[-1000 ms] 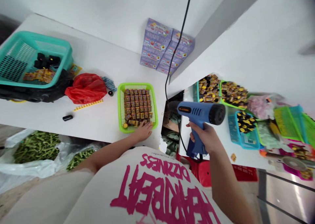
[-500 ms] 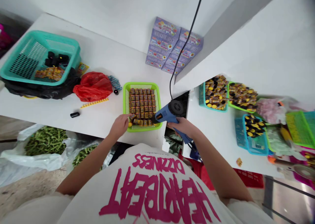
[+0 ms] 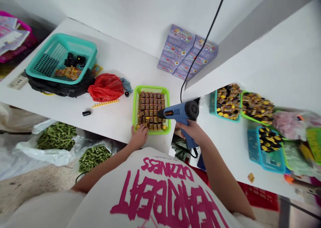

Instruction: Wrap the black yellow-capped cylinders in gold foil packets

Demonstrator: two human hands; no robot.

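A lime-green basket [image 3: 169, 121] stands at the table's front edge, filled with rows of small wrapped pieces [image 3: 151, 101] in yellow and brown. My right hand [image 3: 192, 131] is wrapped round the handle of a blue heat gun [image 3: 179, 111], whose dark nozzle points left over the pieces. My left hand [image 3: 139, 135] lies at the basket's front left rim, its fingers spread over the nearest pieces. Nothing held shows in it. A black cord [image 3: 205, 37] hangs down across the view.
Left on the white table [image 3: 110, 121] are a teal basket [image 3: 61, 38], a red plastic bag [image 3: 106, 87], a yellow strip [image 3: 105, 103] and a black cap [image 3: 86, 113]. Purple boxes [image 3: 178, 47] stand behind. Filled baskets [image 3: 227, 101] occupy the right table.
My left hand has moved from the basket's left side to its front rim, fingers now spread. The heat gun's nozzle has lifted and points over rows farther back. The whole view has shifted.
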